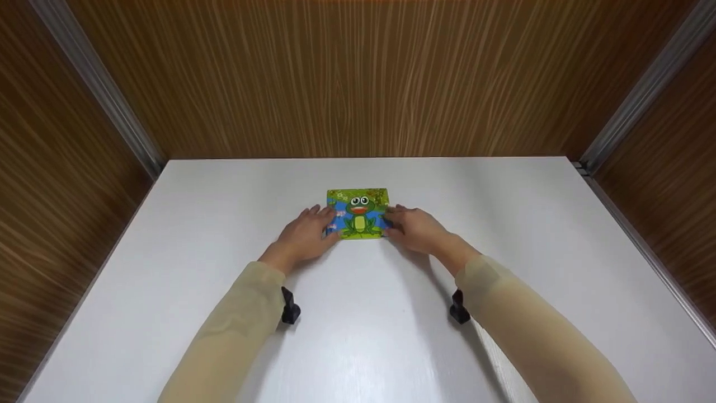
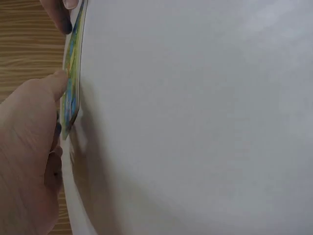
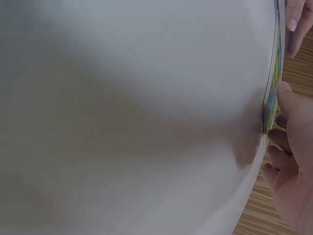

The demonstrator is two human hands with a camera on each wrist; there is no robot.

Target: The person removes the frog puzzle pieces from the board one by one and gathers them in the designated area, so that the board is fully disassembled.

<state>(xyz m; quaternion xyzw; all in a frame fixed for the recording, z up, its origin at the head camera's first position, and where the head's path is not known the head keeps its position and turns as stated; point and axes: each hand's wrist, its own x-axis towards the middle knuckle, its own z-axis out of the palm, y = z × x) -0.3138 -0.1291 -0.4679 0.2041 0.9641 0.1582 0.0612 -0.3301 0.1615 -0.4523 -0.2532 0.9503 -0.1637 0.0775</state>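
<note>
A small flat board (image 1: 359,224) with a cartoon frog picture, looking like a puzzle, lies on the white table. My left hand (image 1: 305,235) rests at its left side, with fingertips over the left edge and the thumb by the lower left corner. Opposite it, my right hand (image 1: 418,229) touches the right edge, thumb near the lower right corner. In the left wrist view the board (image 2: 71,93) shows edge-on, and the left thumb (image 2: 57,84) lies on its face. From the right wrist, the right thumb (image 3: 286,100) meets the board (image 3: 274,88), other fingers bent beside it.
The white table (image 1: 358,347) spreads out around the board. Wood-grain panels (image 1: 335,78) stand behind it and at both sides, with metal strips at the corners. A black wrist mount (image 1: 290,307) sits on the left sleeve, another (image 1: 460,308) on the right.
</note>
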